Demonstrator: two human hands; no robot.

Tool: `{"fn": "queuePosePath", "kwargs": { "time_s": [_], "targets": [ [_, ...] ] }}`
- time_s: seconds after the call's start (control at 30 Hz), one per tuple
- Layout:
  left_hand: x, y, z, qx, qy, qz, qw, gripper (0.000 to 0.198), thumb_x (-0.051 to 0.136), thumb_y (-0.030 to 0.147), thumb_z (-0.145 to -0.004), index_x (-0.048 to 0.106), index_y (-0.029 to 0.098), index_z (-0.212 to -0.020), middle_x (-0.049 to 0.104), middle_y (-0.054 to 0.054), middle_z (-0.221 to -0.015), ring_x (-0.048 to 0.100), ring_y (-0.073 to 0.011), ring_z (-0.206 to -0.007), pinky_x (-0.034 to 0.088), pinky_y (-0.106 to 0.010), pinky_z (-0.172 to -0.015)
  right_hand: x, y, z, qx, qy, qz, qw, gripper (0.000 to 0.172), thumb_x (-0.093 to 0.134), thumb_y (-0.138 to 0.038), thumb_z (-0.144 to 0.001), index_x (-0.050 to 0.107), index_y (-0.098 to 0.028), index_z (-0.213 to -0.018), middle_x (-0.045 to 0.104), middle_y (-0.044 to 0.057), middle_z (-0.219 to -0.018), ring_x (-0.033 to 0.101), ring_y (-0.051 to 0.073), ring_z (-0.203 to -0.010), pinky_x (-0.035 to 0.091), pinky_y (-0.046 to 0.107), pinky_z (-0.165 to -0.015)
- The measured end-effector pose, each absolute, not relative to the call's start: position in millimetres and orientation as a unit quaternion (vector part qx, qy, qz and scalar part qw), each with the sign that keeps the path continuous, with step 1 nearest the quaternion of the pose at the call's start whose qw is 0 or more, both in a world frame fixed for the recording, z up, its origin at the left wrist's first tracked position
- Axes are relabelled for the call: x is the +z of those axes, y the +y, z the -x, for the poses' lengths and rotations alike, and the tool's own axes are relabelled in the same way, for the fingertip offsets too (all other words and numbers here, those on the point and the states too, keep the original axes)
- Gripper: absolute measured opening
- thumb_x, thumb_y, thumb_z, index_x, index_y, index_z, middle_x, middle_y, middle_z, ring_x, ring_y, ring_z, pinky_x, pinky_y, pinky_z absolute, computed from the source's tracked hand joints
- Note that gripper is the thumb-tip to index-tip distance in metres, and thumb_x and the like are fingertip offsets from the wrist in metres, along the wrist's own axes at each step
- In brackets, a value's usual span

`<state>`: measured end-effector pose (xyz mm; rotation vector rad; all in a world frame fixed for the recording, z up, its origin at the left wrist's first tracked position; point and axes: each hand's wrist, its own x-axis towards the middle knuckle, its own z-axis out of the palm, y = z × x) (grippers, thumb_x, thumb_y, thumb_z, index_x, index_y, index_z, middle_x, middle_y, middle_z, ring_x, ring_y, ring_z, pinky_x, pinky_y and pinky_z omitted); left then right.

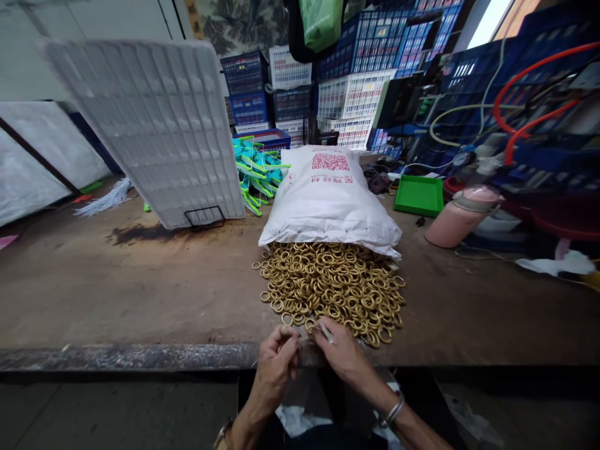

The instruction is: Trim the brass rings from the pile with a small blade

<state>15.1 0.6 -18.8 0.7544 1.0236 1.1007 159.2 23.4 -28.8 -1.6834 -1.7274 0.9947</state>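
Note:
Several brass-coloured rings [328, 284] lie in a loose heap on the table, spilling out from the mouth of a white woven sack [323, 200]. At the table's front edge, just below the heap, my left hand [277, 359] is closed, thumb against curled fingers; what it may hold is too small to make out. Close beside it, my right hand [344, 353] touches the near side of the heap. A small silver, flat-looking tool [327, 332] sticks out between its thumb and fingers, its exact kind unclear. One ring [309, 325] sits right by those fingertips.
A ribbed white plastic tray [159, 131] stands upright on a black wire stand [205, 216] at left. Bright green and teal pieces [257, 172] are piled behind. A green tray [419, 195] and pink bottle [462, 219] stand right; stacked crates [354, 94] rise beyond.

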Motion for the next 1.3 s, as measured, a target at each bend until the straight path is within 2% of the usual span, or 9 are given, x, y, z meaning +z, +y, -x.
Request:
{"fn": "queuePosePath", "kwargs": {
  "time_s": [0.1, 0.17, 0.3, 0.4, 0.67, 0.8, 1.03, 1.2, 1.3],
  "targets": [
    [-17.2, 1.6, -21.2, 0.472, 0.451, -0.465, 0.598, 0.014, 0.057, 0.027, -0.072, 0.060, 0.016, -0.080, 0.061, -0.001, -0.069, 0.055, -0.0115, -0.062, 0.044, -0.021, -0.059, -25.4, 21.0, -161.7, 0.503, -0.551, 0.578, 0.331, 0.011, 0.048, -0.027, -0.068, 0.050, -0.018, -0.073, 0.047, -0.005, -0.058, 0.042, 0.009, -0.054, 0.033, 0.019, -0.052],
    [-17.2, 1.4, -23.7, 0.458, 0.427, -0.527, 0.575, 0.016, 0.052, 0.025, -0.076, 0.061, 0.016, -0.086, 0.063, -0.004, -0.082, 0.057, -0.0155, -0.076, 0.044, -0.026, -0.072, -21.4, 17.1, -163.8, 0.567, -0.487, 0.560, 0.358, 0.016, 0.050, -0.031, -0.068, 0.050, -0.018, -0.076, 0.047, -0.006, -0.057, 0.039, 0.006, -0.047, 0.031, 0.018, -0.046],
    [-19.8, 0.6, -25.5, 0.426, 0.416, -0.597, 0.538, 0.018, 0.048, 0.023, -0.079, 0.062, 0.016, -0.086, 0.064, -0.004, -0.081, 0.057, -0.0164, -0.076, 0.043, -0.027, -0.074, -12.5, 9.2, -169.1, 0.684, -0.382, 0.514, 0.348, 0.026, 0.052, -0.042, -0.068, 0.046, -0.019, -0.080, 0.043, -0.010, -0.053, 0.019, 0.001, -0.033, 0.014, 0.017, -0.034],
    [-20.9, -0.8, -27.0, 0.422, 0.424, -0.603, 0.528, 0.018, 0.048, 0.025, -0.079, 0.062, 0.015, -0.083, 0.063, -0.004, -0.077, 0.055, -0.0161, -0.074, 0.043, -0.026, -0.071, -12.0, 7.2, -171.6, 0.712, -0.357, 0.492, 0.352, 0.029, 0.054, -0.044, -0.066, 0.045, -0.019, -0.080, 0.041, -0.011, -0.052, 0.017, 0.000, -0.031, 0.012, 0.017, -0.033],
    [-13.5, -1.7, -36.6, 0.420, 0.429, -0.492, 0.631, 0.020, 0.053, 0.032, -0.075, 0.053, 0.014, -0.068, 0.053, 0.000, -0.060, 0.046, -0.0085, -0.054, 0.037, -0.020, -0.054, -19.2, 12.0, -167.6, 0.538, -0.517, 0.557, 0.364, 0.026, 0.049, -0.041, -0.070, 0.048, -0.017, -0.059, 0.044, -0.005, -0.050, 0.038, 0.007, -0.046, 0.031, 0.019, -0.045],
    [-10.4, -0.7, -37.1, 0.369, 0.436, -0.453, 0.685, 0.026, 0.053, 0.040, -0.074, 0.049, 0.015, -0.069, 0.047, 0.004, -0.054, 0.030, -0.0035, -0.040, 0.022, -0.017, -0.039, -16.2, 11.0, -167.6, 0.521, -0.538, 0.560, 0.354, 0.027, 0.046, -0.039, -0.072, 0.048, -0.017, -0.056, 0.048, -0.004, -0.048, 0.041, 0.008, -0.048, 0.032, 0.020, -0.047],
    [-15.5, -2.6, -35.5, 0.395, 0.401, -0.398, 0.724, 0.030, 0.054, 0.044, -0.073, 0.047, 0.015, -0.071, 0.050, 0.002, -0.062, 0.028, -0.0020, -0.041, 0.017, -0.017, -0.039, -30.1, 11.7, -171.0, 0.483, -0.560, 0.574, 0.351, 0.036, 0.035, -0.044, -0.079, 0.046, -0.018, -0.057, 0.049, -0.003, -0.049, 0.045, 0.010, -0.049, 0.034, 0.021, -0.051],
    [-21.3, -2.1, -34.6, 0.411, 0.418, -0.380, 0.715, 0.029, 0.054, 0.045, -0.072, 0.045, 0.017, -0.074, 0.047, 0.005, -0.057, 0.027, -0.0020, -0.038, 0.016, -0.017, -0.037, -31.1, 7.2, -174.2, 0.345, -0.666, 0.602, 0.273, 0.027, 0.031, -0.032, -0.080, 0.047, -0.020, -0.062, 0.050, -0.001, -0.055, 0.044, 0.011, -0.052, 0.032, 0.022, -0.051],
    [-21.8, -2.1, -34.1, 0.406, 0.423, -0.385, 0.712, 0.029, 0.053, 0.045, -0.073, 0.044, 0.017, -0.077, 0.048, 0.005, -0.060, 0.027, -0.0020, -0.039, 0.016, -0.017, -0.037, -28.4, 2.9, -173.2, 0.310, -0.720, 0.584, 0.211, 0.018, 0.034, -0.015, -0.072, 0.050, -0.020, -0.069, 0.055, 0.000, -0.060, 0.047, 0.012, -0.055, 0.032, 0.021, -0.053]
  ]
}}
